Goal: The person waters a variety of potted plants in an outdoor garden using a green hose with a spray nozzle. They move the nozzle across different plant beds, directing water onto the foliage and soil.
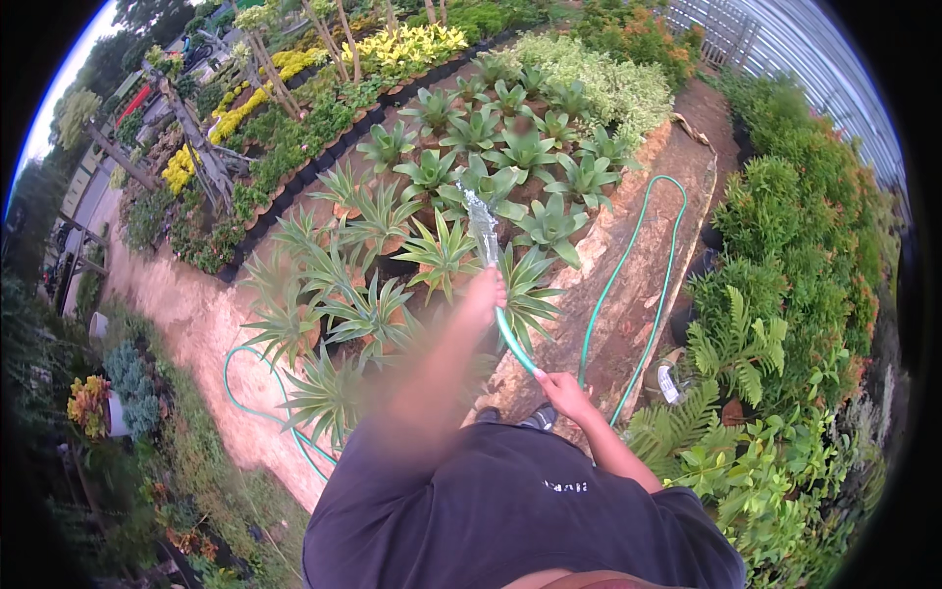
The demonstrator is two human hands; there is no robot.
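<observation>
The left hand (pixel 485 294), closed around the green hose (pixel 513 342) near its outlet; right hand (pixel 563 395), curled about it farther back; water (pixel 481 218) issues over rosette plants (pixel 526 152).

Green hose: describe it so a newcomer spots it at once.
Find the brown path between the spiky plants and the bushes on the right. Near the picture's middle, the hose runs from the right grip to the left grip. Unlike those plants, it's a smooth green tube, with water spraying out past the left grip.
</observation>
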